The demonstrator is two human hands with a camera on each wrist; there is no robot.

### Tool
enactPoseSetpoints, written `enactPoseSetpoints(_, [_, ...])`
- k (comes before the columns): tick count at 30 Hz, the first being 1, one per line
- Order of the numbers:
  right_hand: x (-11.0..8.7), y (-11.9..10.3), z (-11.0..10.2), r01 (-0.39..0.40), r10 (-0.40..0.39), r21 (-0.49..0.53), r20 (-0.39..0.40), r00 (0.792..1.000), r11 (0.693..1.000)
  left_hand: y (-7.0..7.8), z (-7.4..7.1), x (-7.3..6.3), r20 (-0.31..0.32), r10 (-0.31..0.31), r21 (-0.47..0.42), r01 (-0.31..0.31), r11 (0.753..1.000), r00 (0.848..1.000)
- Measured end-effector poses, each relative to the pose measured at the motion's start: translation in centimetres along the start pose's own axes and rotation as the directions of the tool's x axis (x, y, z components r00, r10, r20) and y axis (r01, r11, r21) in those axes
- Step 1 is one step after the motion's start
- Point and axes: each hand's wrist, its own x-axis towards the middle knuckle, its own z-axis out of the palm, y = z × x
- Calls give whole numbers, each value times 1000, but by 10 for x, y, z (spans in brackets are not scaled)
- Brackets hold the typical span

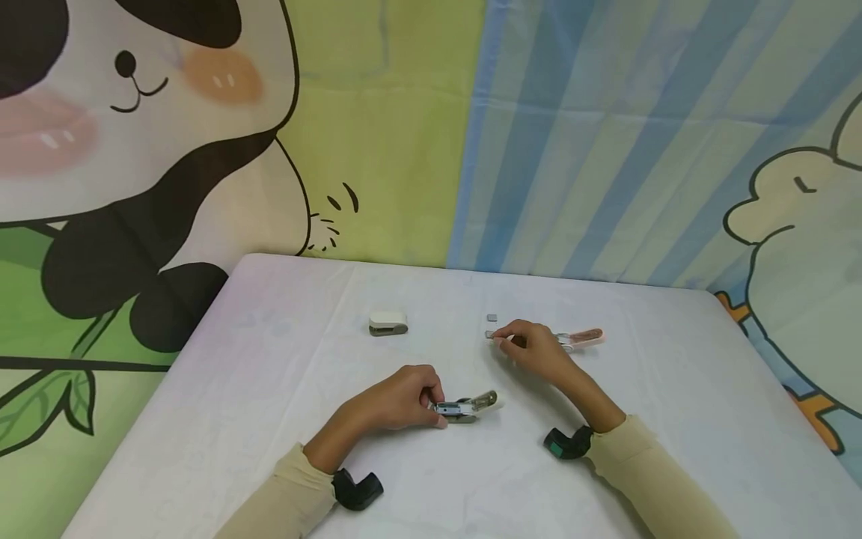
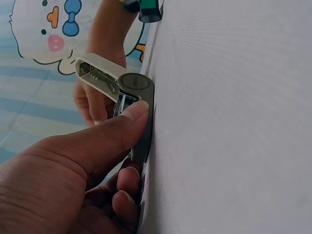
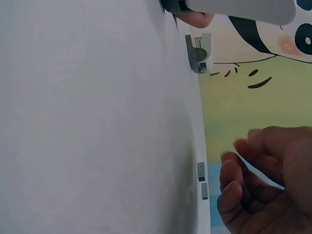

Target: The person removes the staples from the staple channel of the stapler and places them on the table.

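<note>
My left hand [image 1: 404,400] pinches a small white and grey stapler [image 1: 465,408], thumb along its side. The stapler's top is swung back, with the metal magazine showing between, as the left wrist view shows at its round hinge [image 2: 135,81]. Farther back, my right hand [image 1: 539,352] reaches over the table with bent fingers, fingertips right at the nearer staple strip [image 1: 489,335]. A second staple strip [image 1: 492,317] lies just behind that one. In the right wrist view the fingers [image 3: 231,173] stand loosely curved, with nothing visible between them and the thumb.
A closed white stapler [image 1: 387,323] stands at the back left of the white-covered table [image 1: 269,359]. Behind my right hand lies a pink stapler [image 1: 586,337], its top swung back, partly hidden. A printed cloth wall [image 1: 397,150] borders the far edge.
</note>
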Motion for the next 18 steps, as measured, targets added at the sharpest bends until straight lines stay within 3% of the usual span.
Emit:
enactPoseSetpoints(9, [-26,-26,3,96,-134,241,149,980,966,1,0,1,4,-18,5,18,1000,1000])
enactPoseSetpoints(14, [-39,-33,1,180,-223,250,158,962,951,0,1,2,2,-34,13,34,999,999])
enactPoseSetpoints(18, [-49,-35,-5,204,-241,230,143,960,951,1,1,2,3,-34,14,34,999,999])
